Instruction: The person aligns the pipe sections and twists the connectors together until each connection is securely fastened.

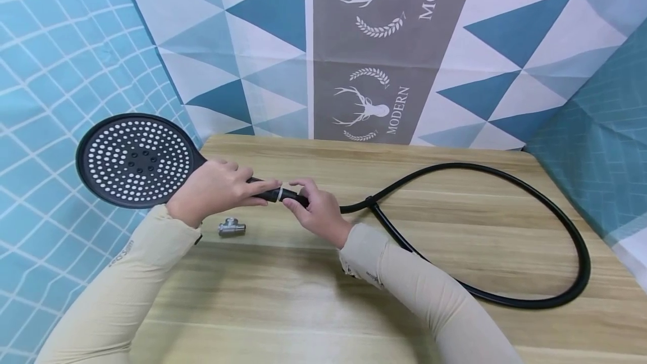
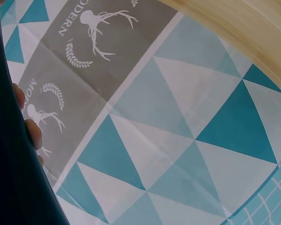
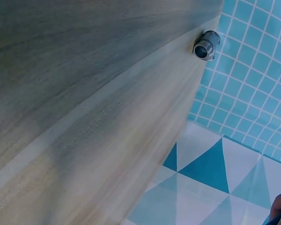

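The shower head is gripped in the left hand, over the left edge of the table; the hose is pinched at its end by the right hand. Crooked seating could be caused by slight tilting.

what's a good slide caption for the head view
Left hand grips a black shower head, right hand the hose end.

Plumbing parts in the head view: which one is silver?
The small T-shaped metal fitting lying on the wood-grain tabletop; the showerhead and shower hose are mainly black.
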`<action>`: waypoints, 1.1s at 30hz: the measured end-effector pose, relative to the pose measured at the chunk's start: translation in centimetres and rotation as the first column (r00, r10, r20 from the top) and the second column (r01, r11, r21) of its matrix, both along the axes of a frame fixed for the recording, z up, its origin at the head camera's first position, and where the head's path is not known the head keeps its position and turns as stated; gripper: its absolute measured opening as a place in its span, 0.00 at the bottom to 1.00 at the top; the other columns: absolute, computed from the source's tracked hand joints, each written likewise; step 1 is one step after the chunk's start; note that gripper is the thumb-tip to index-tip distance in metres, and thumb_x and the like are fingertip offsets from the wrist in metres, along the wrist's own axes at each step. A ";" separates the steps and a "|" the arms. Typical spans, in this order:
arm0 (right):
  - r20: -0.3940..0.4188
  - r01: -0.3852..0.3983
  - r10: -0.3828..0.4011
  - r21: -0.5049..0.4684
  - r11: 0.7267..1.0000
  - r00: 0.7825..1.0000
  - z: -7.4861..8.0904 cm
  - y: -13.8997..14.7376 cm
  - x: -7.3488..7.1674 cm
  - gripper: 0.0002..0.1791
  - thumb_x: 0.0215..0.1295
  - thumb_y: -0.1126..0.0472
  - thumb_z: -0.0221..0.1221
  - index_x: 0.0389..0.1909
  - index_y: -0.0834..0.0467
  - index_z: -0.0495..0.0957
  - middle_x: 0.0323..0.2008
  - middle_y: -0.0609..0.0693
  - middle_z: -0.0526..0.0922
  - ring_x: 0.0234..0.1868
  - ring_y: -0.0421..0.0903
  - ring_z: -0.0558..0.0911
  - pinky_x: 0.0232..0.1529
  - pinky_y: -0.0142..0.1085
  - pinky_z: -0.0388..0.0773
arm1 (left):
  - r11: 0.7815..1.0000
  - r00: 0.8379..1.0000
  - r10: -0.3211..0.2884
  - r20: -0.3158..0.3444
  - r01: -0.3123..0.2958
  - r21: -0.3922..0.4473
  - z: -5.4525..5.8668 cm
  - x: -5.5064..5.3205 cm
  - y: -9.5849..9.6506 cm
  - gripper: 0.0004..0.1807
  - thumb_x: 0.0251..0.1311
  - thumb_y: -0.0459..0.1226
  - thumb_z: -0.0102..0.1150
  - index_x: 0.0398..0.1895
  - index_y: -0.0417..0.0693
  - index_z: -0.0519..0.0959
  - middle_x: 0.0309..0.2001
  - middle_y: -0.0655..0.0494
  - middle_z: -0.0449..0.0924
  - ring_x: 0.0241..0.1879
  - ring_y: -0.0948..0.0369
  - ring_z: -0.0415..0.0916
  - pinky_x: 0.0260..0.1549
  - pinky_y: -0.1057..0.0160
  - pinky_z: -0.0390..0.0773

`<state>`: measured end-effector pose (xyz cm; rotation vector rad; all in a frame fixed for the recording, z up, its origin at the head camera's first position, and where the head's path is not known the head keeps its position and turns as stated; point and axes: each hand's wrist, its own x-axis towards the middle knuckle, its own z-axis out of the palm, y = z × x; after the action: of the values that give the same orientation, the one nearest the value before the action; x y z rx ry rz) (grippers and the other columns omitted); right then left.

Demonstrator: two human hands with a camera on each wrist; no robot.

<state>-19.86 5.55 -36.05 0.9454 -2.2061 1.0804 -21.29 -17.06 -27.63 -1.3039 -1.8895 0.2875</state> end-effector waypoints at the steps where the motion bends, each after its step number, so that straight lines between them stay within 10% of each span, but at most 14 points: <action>1: -0.009 0.000 0.000 -0.012 1.000 1.000 -0.1 0.0 0.0 0.21 0.59 0.64 0.66 0.49 0.66 0.71 0.20 0.52 0.78 0.16 0.41 0.72 0.21 0.28 0.68 | 1.000 1.000 0.000 0.001 0.000 0.001 0.0 0.0 0.0 0.30 0.76 0.56 0.24 0.47 0.61 0.82 0.15 0.54 0.62 0.10 0.62 0.51 0.09 0.67 0.53; 17: -0.164 -0.024 0.016 -0.048 0.999 0.986 -0.2 0.0 -0.1 0.18 0.54 0.66 0.70 0.43 0.69 0.76 0.31 0.58 0.85 0.22 0.44 0.80 0.25 0.29 0.76 | 0.999 0.998 0.035 0.051 -0.036 0.021 -0.4 0.2 -0.2 0.32 0.74 0.59 0.23 0.46 0.59 0.82 0.14 0.54 0.63 0.09 0.61 0.55 0.08 0.65 0.56; 33: 0.124 0.013 -0.005 -0.065 0.998 0.992 0.3 1.3 1.1 0.17 0.59 0.66 0.66 0.49 0.68 0.80 0.42 0.61 0.85 0.40 0.51 0.84 0.36 0.31 0.81 | 0.998 0.998 0.033 0.044 -0.035 0.044 -0.9 0.1 0.1 0.31 0.75 0.58 0.25 0.46 0.59 0.83 0.15 0.52 0.66 0.08 0.59 0.58 0.07 0.62 0.61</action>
<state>-18.80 6.85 -35.73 0.8607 -2.2558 1.2297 -21.19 -16.94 -28.57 -1.2587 -1.9449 0.2354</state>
